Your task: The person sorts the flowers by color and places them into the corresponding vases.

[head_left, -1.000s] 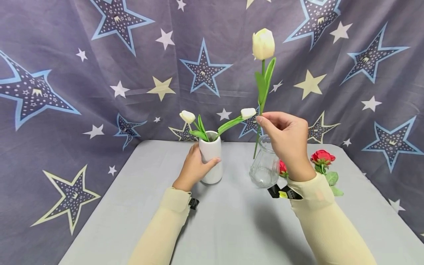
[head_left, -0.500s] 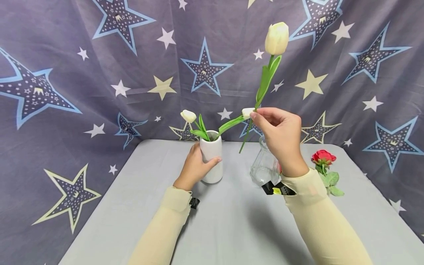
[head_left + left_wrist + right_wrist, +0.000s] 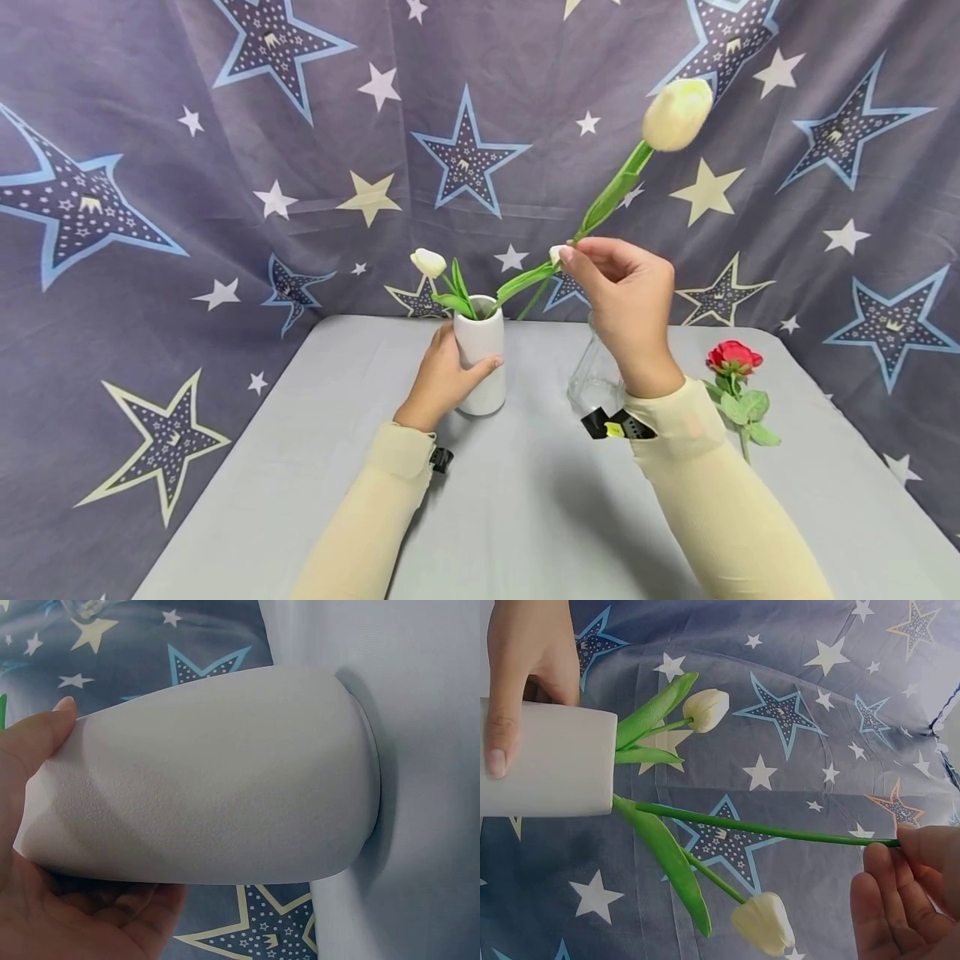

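My left hand [image 3: 444, 379] grips the white vase [image 3: 480, 367] with its fingers round one side and thumb across the front. The vase stands upright on the table. Two white tulips lean out of it, the left one [image 3: 428, 263] nearly upright and the right one [image 3: 763, 923] tilted outward. Between thumb and fingers, my right hand [image 3: 626, 304] pinches the green stem of a third white tulip [image 3: 677, 115]. That tulip slants, bloom up and right, stem end down towards the vase. In the right wrist view its stem [image 3: 780, 831] overlaps the leaf at the mouth; contact cannot be told.
A clear glass vase [image 3: 592, 379] stands behind my right wrist, partly hidden. To the right a red rose [image 3: 735, 358] with green leaves lies on the grey table [image 3: 525, 500]. A star-patterned cloth [image 3: 300, 167] hangs behind and at both sides.
My right hand has moved left, and the tulip in it has tilted from upright to slanting, its stem end swinging left towards the white vase. My left hand keeps its grip.
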`<state>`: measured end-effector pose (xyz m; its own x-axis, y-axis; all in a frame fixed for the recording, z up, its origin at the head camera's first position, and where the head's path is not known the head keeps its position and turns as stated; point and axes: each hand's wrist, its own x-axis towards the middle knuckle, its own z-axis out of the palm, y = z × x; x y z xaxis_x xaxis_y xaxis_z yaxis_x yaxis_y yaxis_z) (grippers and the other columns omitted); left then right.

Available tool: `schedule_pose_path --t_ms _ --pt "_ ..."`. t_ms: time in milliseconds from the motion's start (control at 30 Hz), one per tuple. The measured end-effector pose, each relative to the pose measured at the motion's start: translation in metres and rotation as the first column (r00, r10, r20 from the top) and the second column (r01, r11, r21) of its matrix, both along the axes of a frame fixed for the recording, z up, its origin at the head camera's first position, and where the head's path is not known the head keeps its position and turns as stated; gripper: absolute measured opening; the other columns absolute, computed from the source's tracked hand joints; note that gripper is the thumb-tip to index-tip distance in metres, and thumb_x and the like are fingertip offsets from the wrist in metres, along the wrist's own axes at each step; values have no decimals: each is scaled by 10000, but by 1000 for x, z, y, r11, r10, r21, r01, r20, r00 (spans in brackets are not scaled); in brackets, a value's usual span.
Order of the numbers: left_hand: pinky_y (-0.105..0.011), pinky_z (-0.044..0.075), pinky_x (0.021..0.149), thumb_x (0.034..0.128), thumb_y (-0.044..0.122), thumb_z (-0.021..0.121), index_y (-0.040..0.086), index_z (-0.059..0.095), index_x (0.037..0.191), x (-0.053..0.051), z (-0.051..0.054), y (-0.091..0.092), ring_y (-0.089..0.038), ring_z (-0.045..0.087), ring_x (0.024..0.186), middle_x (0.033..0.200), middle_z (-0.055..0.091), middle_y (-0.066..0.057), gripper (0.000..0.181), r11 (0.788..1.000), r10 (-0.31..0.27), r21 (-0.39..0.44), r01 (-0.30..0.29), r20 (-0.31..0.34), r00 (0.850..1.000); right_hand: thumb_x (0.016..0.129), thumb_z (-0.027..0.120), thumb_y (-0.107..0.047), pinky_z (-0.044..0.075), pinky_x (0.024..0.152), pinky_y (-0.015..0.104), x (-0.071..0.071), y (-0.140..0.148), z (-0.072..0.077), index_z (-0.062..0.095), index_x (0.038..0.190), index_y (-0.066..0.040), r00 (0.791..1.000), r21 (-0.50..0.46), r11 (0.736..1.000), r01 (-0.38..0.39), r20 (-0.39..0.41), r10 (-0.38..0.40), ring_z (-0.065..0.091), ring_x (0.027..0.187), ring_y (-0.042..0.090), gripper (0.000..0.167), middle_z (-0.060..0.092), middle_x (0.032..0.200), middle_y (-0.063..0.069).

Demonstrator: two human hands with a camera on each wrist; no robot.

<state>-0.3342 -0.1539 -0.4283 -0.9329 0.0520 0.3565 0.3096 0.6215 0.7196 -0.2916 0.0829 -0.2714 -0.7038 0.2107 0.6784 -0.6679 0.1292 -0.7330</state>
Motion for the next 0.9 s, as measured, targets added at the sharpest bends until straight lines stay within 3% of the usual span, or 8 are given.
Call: schedule_pose_path --t_ms 233,533,900 --pt "-544 517 1013 876 517 802 63 344 1559 -1 1 0 -331 572 1216 1437 479 -162 939 1000 -3 -1 3 5 1000 865 850 -181 564 670 190 5 -10 2 811 926 -26 999 63 997 50 -6 -49 735 743 32 171 800 873 73" --pt "-533 516 1015 875 508 807 69 353 1553 -1 1 0 -321 580 1207 1422 489 -148 927 1000 4 3 -4 11 1000 878 847 -247 569 656 222 -6 -14 -11 827 927 -103 1000 101 995 6 -10 -5 755 789 77 153 808 931 47" --pt "-541 509 1027 872 504 811 75 348 1557 1 2 1 -319 575 1223 1420 494 -145 932 1000 5 16 -5 23 1000 878 847 -244 570 665 212 -9 -19 -14 827 934 -96 1000 121 993 6 -7 -5 753 800 43 160 810 968 39"
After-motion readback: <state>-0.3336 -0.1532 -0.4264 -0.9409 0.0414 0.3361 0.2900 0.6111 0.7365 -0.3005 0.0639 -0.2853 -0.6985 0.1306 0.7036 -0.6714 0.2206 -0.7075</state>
